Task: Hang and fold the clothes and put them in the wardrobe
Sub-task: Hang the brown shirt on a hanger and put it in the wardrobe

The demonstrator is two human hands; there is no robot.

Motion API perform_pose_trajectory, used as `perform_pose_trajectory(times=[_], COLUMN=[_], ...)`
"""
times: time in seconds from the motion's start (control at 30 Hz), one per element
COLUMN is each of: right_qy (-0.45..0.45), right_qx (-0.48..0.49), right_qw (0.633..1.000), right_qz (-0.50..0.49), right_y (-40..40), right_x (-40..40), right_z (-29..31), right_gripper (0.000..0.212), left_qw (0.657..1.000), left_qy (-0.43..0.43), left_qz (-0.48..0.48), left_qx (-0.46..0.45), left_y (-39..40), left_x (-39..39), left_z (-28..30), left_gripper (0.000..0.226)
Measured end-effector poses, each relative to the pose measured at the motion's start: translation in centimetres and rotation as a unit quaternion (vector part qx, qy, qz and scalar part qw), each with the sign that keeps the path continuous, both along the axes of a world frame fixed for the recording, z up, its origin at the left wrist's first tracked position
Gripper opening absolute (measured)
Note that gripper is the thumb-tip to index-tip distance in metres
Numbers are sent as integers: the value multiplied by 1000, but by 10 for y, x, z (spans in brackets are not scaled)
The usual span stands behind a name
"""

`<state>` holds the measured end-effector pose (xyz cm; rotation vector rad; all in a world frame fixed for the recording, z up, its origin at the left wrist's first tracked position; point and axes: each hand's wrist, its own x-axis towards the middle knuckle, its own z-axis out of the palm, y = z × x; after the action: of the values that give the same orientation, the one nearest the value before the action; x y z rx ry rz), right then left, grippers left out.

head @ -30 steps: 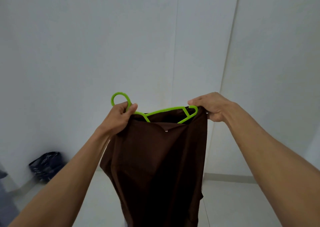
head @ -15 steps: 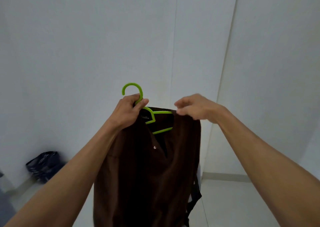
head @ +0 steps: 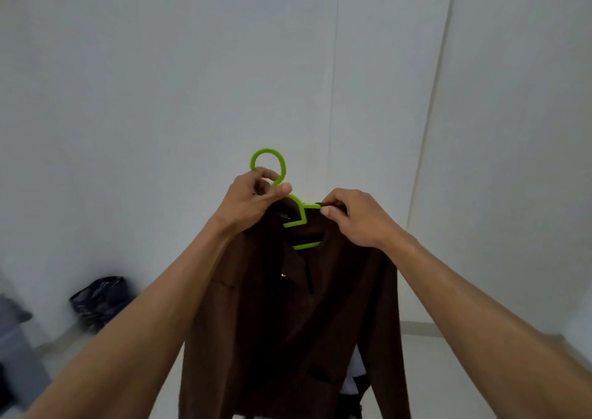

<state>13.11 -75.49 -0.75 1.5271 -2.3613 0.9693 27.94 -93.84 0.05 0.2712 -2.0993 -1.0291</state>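
A dark brown shirt hangs on a bright green hanger, held up in front of a white wall. My left hand grips the hanger just below its round hook, which sticks up above my fingers. My right hand pinches the shirt's collar at the hanger's right shoulder. Most of the hanger's arms are hidden inside the shirt. The shirt front faces me, with a small metal button near the collar opening.
White wall panels fill the view, with a corner seam to the right. A dark bag lies on the floor at the lower left by the wall. A grey blurred object sits at the far left edge.
The shirt has been pulled over the hanger's right arm and now hangs with both shoulders spread. My right hand moved inward to the collar. The hanger turned more upright.
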Motion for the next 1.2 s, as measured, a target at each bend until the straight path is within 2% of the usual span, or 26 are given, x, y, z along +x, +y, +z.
perform_pose_trajectory(times=[0.07, 0.1, 0.13, 0.2, 0.23, 0.3, 0.4, 0.47, 0.57, 0.6, 0.73, 0.83, 0.9, 1.03, 1.1, 1.13, 1.2], right_qy=[4, 7, 7, 2, 4, 18, 32, 29, 10, -3, -22, 3, 9, -4, -12, -15, -16], right_qx=[-23, -34, -43, -49, -47, -43, -24, 8, -9, -29, -68, -38, -21, -24, -39, -43, -46], right_qw=[999, 997, 995, 992, 992, 990, 992, 994, 996, 996, 994, 996, 997, 997, 997, 997, 998], right_qz=[-46, -68, -87, -113, -121, -131, -120, -110, -91, -87, -86, -75, -74, -68, -61, -58, -52], right_y=[7, 11, 16, 24, 29, 39, 62, 74, 84, 87, 94, 98, 98, 84, 75, 72, 68], right_x=[-10, -16, -22, -30, -32, -37, -50, -55, -57, -56, -57, -57, -57, -51, -45, -43, -40], right_z=[6, 9, 13, 20, 23, 28, 32, 30, 29, 28, 27, 27, 30, 29, 29, 30, 34], right_gripper=[8, 8, 8, 5, 5, 8, 9, 8, 11, 11, 12, 11, 11, 12, 15, 16, 17], left_qw=[993, 978, 955, 920, 920, 947, 973, 978, 958, 958, 980, 980, 980, 991, 986, 982, 974], left_qy=[-50, -89, -131, -210, -226, -193, -109, -125, -225, -232, -174, -163, -152, -133, -128, -123, -95], left_qz=[82, 146, 198, 247, 242, 220, 200, 169, 173, 164, 78, 92, 105, -10, -40, -25, 29], left_qx=[-64, -124, -176, -221, -210, -134, -35, -11, -44, -47, -49, -68, -72, -35, -100, -142, -206], left_y=[-7, -11, -10, -7, -6, -8, -26, -39, -51, -51, -51, -50, -50, -35, -28, -27, -27], left_x=[9, 12, 15, 16, 13, 10, 10, 14, 15, 14, 13, 16, 19, 22, 17, 14, 9], left_z=[-13, -22, -31, -45, -49, -52, -39, -25, -15, -15, -21, -21, -20, -18, -17, -16, -15], left_gripper=[67, 76, 76, 57, 44, 26, 26, 32, 45, 44, 31, 52, 55, 41, 24, 16, 14])
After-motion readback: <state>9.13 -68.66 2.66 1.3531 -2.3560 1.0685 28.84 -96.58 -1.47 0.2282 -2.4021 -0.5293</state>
